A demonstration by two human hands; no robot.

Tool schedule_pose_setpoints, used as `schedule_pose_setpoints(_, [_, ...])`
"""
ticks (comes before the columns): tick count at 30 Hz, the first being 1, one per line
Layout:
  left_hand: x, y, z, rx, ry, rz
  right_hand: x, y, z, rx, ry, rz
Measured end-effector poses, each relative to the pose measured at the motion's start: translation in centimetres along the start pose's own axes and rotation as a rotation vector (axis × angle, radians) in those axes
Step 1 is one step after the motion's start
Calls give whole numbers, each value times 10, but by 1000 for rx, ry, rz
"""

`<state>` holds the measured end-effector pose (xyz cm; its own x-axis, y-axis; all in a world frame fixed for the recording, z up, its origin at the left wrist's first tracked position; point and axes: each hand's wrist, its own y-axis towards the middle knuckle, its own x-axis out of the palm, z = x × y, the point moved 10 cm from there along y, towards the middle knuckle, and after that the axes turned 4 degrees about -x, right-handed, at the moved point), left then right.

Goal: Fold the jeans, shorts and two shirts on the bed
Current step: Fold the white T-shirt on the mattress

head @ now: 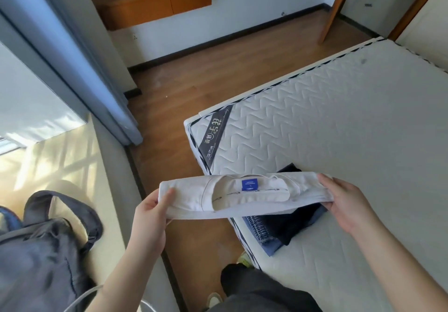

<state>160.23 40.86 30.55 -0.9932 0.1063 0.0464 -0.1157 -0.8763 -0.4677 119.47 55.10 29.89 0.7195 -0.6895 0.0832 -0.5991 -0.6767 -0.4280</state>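
got both hands gripping the folded white shirt (244, 196), left hand (151, 211) one end, right hand (344, 205) the other; it's above the dark stack (286, 227) on the bed (339, 122)

free: we see bare mattress (351, 122) from its far edge across to the right | blocked: near-left corner — stack of folded dark clothes (281, 227), white shirt (244, 195) held above it | left: backpack (46, 246) on the ledge
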Motion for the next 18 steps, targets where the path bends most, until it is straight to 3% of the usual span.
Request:
schedule_pose_setpoints(10, [15, 77, 18, -80, -77, 138, 80, 138, -37, 66, -91, -151])
schedule_pose_setpoints(18, [41, 166, 24, -160, -171, 319, 131, 244, -66, 66, -233, -172])
